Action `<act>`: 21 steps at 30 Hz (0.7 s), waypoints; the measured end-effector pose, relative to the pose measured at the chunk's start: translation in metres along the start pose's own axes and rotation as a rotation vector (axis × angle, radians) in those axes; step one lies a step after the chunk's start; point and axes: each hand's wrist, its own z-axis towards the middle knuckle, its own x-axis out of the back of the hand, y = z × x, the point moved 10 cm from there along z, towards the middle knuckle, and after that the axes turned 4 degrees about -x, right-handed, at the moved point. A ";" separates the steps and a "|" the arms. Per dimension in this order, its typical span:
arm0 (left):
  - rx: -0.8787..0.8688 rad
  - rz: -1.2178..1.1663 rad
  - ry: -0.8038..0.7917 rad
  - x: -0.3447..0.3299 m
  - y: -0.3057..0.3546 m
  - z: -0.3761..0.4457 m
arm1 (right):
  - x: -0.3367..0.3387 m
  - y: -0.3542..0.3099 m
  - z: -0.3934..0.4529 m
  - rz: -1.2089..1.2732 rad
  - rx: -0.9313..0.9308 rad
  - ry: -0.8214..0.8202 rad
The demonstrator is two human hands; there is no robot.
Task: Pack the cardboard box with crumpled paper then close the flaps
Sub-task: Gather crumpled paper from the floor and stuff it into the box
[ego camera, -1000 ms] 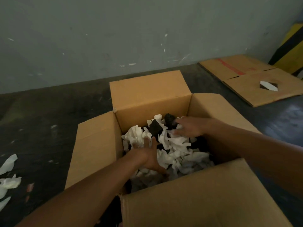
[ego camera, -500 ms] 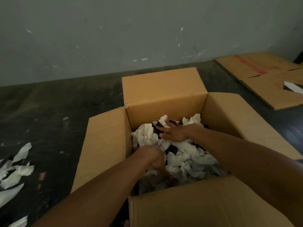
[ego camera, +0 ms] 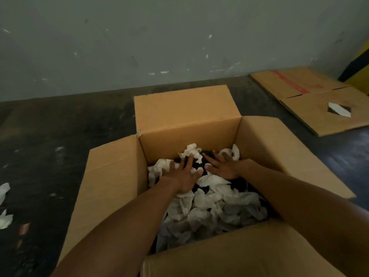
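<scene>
An open brown cardboard box (ego camera: 111, 176) stands on the dark floor with all its flaps folded outward. Inside lies a heap of white crumpled paper (ego camera: 211, 204) over something dark. My left hand (ego camera: 184, 175) lies flat on the paper at the far left of the heap, fingers spread. My right hand (ego camera: 223, 165) lies flat beside it at the far side, fingers spread toward the back wall of the box. Neither hand holds anything.
Loose white paper scraps (ego camera: 5, 204) lie on the floor at the left edge. A flattened cardboard sheet (ego camera: 311, 104) with a hole lies at the back right. A grey wall (ego camera: 159, 41) runs behind the box. A yellow and black object (ego camera: 359, 66) stands at the far right.
My left hand has gone from the near part of the heap to the far left and opened flat. My right hand has spread flat. The view has shifted a little.
</scene>
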 end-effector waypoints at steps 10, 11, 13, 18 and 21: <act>0.035 0.065 0.022 0.019 -0.006 -0.015 | 0.055 0.013 -0.047 -0.069 -0.148 0.202; 0.034 0.036 -0.028 0.008 -0.012 -0.014 | 0.040 0.014 -0.047 -0.017 -0.156 0.167; 0.035 0.066 -0.090 -0.010 -0.021 -0.012 | 0.005 0.020 -0.046 0.056 -0.161 0.066; 0.028 0.085 -0.084 -0.007 -0.014 -0.020 | -0.017 0.026 -0.054 0.101 -0.111 -0.011; 0.032 0.087 -0.020 0.006 -0.011 -0.027 | 0.008 0.019 -0.064 0.220 -0.040 0.030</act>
